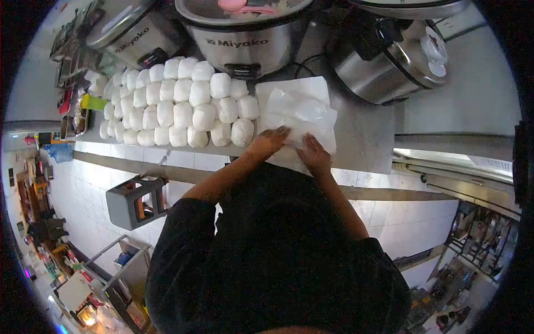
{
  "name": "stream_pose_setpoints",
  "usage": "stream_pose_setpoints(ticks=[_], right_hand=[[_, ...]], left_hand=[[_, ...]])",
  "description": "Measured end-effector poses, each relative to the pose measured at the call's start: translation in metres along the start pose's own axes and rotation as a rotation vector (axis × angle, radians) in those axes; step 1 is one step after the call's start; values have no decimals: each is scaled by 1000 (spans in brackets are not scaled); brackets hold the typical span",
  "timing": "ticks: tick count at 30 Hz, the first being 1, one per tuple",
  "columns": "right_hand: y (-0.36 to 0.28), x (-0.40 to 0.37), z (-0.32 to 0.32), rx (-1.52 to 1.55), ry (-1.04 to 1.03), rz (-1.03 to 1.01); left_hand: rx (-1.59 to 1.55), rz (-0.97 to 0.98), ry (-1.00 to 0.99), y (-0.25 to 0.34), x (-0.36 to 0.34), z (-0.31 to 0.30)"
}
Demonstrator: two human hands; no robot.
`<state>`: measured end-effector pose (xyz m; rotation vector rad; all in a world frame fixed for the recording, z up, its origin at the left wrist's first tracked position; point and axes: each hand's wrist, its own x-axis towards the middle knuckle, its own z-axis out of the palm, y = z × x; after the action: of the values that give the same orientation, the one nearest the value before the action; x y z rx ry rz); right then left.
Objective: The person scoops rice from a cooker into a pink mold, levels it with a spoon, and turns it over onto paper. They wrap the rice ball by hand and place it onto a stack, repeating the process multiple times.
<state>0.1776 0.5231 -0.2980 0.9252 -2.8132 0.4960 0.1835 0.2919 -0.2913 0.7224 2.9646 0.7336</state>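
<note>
A stack of white wrapping paper (297, 86) lies on the metal counter, with a crumpled, glossy translucent sheet (311, 111) on top. My left hand (270, 141) is at the near left part of the paper, its fingers bent and closed on the sheet. Close by on the right, my right hand (315, 153) closes its fingers on the near edge. A fold shows between the two hands. Left of the paper sit rows of white wrapped bundles (181, 116), packed side by side and partly stacked; their contents are hidden.
A large Miyako rice cooker (250, 50) with pink utensils (247, 6) inside stands behind the paper. Another cooker (130, 36) is at back left, a steel one (384, 67) at right. A green cup (93, 102) lies beyond the bundles. A grey plastic stool (130, 206) stands on the floor.
</note>
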Motion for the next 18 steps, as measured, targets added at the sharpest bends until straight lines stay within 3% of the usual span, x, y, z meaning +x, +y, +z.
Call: stream_pose_setpoints(ticks=[2, 3, 5, 7, 9, 10, 12, 15, 18], right_hand=[[23, -19, 12, -9, -72, 9], [32, -26, 9, 4, -25, -113], [32, -19, -2, 64, -83, -62], [38, -6, -14, 118, -76, -84], [22, 32, -39, 92, -392, 334], [18, 49, -44, 77, -549, 545], [34, 74, -20, 18, -483, 490], [27, 86, -31, -208, -363, 313], [32, 85, -18, -248, -311, 257]], left_hand=[[39, 114, 90, -29, -24, 16], [49, 186, 139, -35, -29, 13], [71, 222, 136, -43, -29, 14], [97, 138, 39, -47, -21, 21], [50, -126, -223, -32, 14, -6], [22, -189, -253, -28, 33, -14], [-34, -248, -213, -28, 64, -25], [79, 283, 37, -66, 84, -12], [188, -115, -421, -61, 96, 3]])
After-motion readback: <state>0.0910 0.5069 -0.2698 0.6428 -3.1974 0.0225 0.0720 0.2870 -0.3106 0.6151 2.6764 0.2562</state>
